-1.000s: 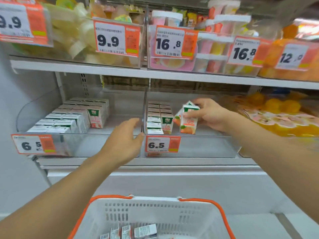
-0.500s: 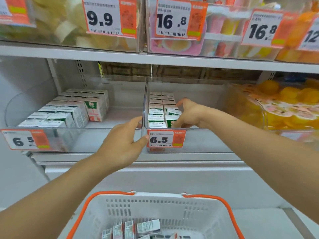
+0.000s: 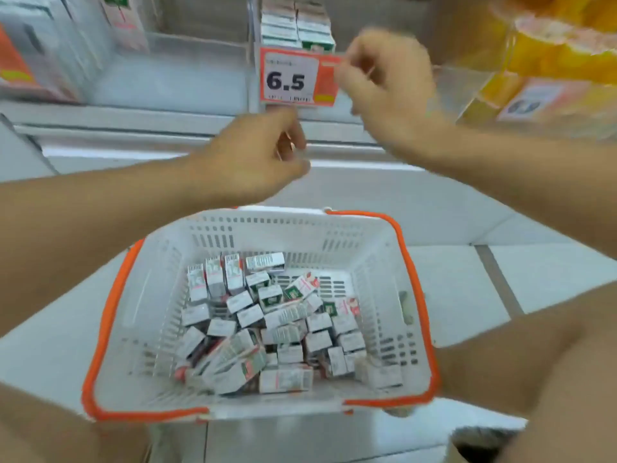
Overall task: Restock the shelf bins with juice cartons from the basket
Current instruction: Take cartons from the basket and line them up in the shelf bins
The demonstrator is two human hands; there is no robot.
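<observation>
- Head view: my left hand (image 3: 257,158) hangs above the basket (image 3: 384,262) with fingers loosely curled; its grip holds nothing I can make out.
- My right hand (image 3: 390,85) is up at the price tag (image 3: 297,76) reading 6.5, fingers bent and blurred; it overlaps the tag's right edge, but I cannot tell whether its grip pinches the tag or is empty.
- Juice cartons (image 3: 277,325) lie in a jumbled heap on the basket floor, a few upright at the back; print too small to read.
- More cartons (image 3: 295,25) stand in rows in the shelf bin (image 3: 200,45) behind the tag, tops cut off by the frame.
- Basket: white slotted plastic, orange rim, rectangular.
- Bin walls clear plastic. Cartons small, boxy, white with green and red marks.
- Right edge: blurred yellow-orange packs (image 3: 564,45), contents unclear.
- Pale tiled floor (image 3: 467,285) beneath.
</observation>
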